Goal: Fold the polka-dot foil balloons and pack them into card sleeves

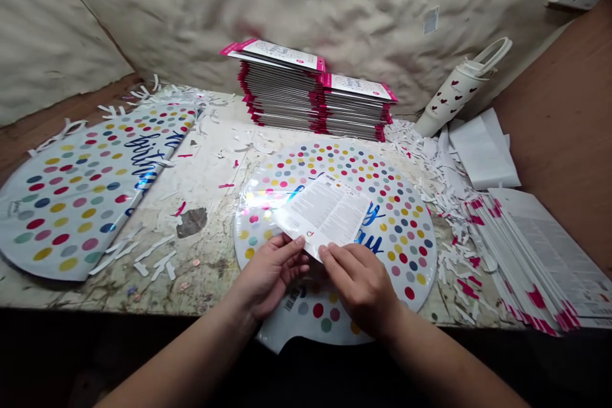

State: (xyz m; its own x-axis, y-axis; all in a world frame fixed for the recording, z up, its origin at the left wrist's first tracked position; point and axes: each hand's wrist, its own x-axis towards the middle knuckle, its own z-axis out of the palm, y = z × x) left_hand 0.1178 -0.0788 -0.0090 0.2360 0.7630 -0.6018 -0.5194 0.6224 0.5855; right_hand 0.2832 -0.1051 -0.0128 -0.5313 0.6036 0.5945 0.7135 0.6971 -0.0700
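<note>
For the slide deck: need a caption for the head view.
The left hand and right hand hold a printed leaflet over a polka-dot foil balloon, pink-edged packs stacked behind.

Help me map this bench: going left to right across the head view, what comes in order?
Polka-dot foil balloon, second polka-dot foil balloon, white paper trimmings, fanned stack of pink-edged cards.

Packing workshop: stacked balloon packs (280,92) stand beyond the right hand (361,287), paper trimmings (449,229) strewn across a worn bench (205,261) beside it.
</note>
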